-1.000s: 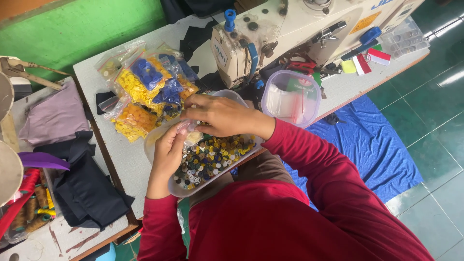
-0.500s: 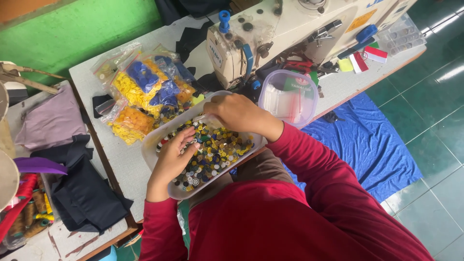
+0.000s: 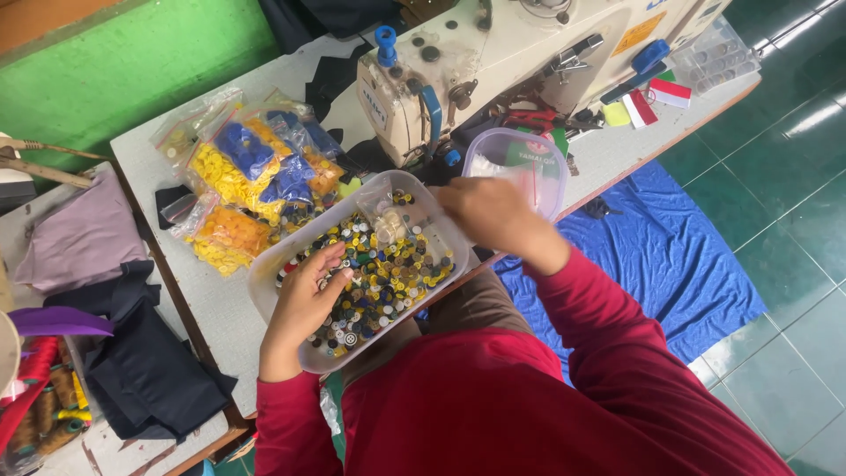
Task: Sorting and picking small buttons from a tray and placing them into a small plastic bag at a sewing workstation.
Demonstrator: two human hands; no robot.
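Observation:
A clear plastic tray (image 3: 267, 284) full of mixed small buttons (image 3: 392, 269) sits at the near edge of the white table (image 3: 189, 304). My left hand (image 3: 304, 295) lies inside the tray, fingers spread on the buttons at its near left end. My right hand (image 3: 489, 211) is blurred and hovers past the tray's right end, at the rim of a clear round tub (image 3: 522, 152) with a purple edge. Whether its curled fingers pinch a button is hidden by blur. Both my sleeves are red.
Clear bags of yellow, orange and blue buttons (image 3: 236, 181) lie left of the tray. A white sewing machine (image 3: 493, 53) stands behind it. Dark cloth (image 3: 145, 375) and mauve cloth (image 3: 79, 238) cover a side table at left. A blue sheet (image 3: 674, 256) lies on the green tiled floor.
My right hand has left the middle of the tray and swung right to the round tub. My left hand stays in the buttons, shifted slightly.

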